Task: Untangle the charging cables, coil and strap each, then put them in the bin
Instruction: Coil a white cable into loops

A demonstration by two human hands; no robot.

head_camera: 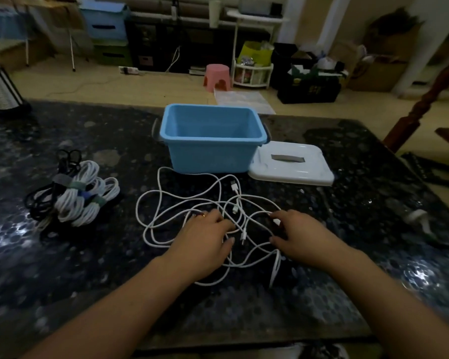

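No writing can be read anywhere from here. The black crate (pixel 310 90) on the floor beyond the tabletop carries a yellowish mark on its front, but it is too blurred to make out. The blue bin (pixel 210 151) and its white lid (pixel 293 164) show no label, and the cables bear no legible print.

Tangled cables (pixel 192 203) lie before the bin (pixel 213 141); lid (pixel 290 164) right, coiled bundles (pixel 75 195) left.

One blue bin (pixel 213 141), one white lid (pixel 290 164), two hands (both bare), one pink stool (pixel 217 77)
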